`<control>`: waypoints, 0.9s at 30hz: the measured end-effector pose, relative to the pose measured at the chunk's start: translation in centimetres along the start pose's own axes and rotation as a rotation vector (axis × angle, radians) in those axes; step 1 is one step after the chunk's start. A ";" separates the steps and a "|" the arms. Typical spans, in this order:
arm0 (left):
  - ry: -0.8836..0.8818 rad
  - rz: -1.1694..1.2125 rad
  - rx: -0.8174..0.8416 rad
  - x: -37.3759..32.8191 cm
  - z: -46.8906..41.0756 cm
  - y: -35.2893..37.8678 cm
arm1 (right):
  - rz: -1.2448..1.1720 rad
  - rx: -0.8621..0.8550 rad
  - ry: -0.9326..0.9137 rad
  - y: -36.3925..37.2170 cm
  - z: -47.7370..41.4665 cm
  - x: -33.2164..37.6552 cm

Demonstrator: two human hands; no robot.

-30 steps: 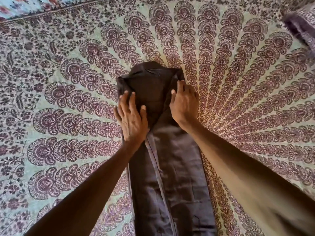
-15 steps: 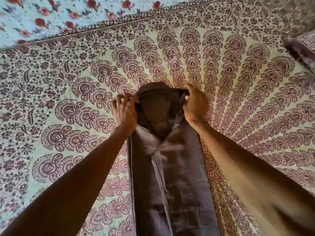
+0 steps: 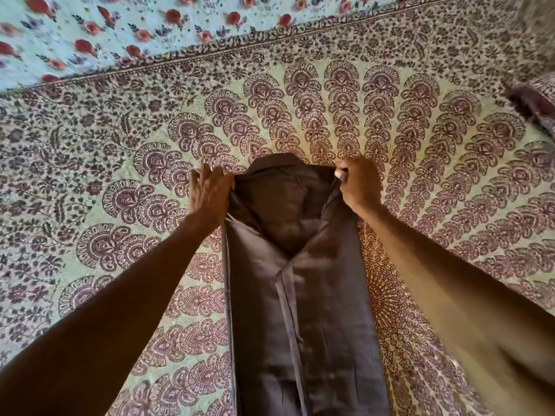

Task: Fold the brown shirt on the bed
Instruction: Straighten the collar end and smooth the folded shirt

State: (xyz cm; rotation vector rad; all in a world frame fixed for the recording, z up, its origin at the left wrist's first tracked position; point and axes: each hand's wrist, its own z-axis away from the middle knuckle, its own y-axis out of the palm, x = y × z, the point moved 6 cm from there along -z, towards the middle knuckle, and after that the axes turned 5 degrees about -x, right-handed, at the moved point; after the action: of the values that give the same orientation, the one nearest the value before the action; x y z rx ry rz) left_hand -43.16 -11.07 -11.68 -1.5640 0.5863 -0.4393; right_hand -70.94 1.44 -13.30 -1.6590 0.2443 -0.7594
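Observation:
The brown shirt (image 3: 300, 295) lies on the bed as a long narrow strip, its sides folded inward and its collar end pointing away from me. My left hand (image 3: 210, 193) grips the shirt's upper left corner beside the collar, with its fingers reaching past the cloth's edge. My right hand (image 3: 359, 184) pinches the upper right corner, fingers curled round the fabric. Both corners are lifted slightly off the bed. The shirt's lower end runs out of view at the bottom.
A patterned bedspread (image 3: 120, 175) with maroon fan motifs covers the bed. Beyond it lies a pale floral sheet (image 3: 120, 31) at the far edge. A dark patterned pillow or cloth (image 3: 537, 106) sits at the right edge.
Both hands left the flat shirt front, slid up to the collar end and took hold of its two top corners. The view tilted up, showing more of the floral sheet.

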 end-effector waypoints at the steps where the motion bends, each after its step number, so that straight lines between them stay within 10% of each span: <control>1: -0.012 0.009 0.017 0.1 0.0 0.1 | -0.024 0.011 0.003 0.2 0.0 -0.2; 10: -0.021 0.333 -0.145 -6.3 3.9 -1.6 | -0.090 -0.249 0.014 -3.4 5.7 2.9; 16: -0.069 0.709 0.230 -12.4 5.7 1.8 | -0.142 -0.190 0.164 -1.1 11.6 0.6; 27: -0.253 0.458 0.448 -14.6 4.5 3.0 | -0.249 -0.085 0.261 -0.5 10.6 -0.6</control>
State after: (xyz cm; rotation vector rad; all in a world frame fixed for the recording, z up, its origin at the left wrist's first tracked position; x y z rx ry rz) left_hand -52.33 1.33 -13.98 -0.9967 0.5799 -0.0159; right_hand -65.19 10.34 -13.61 -1.6876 0.2580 -1.1706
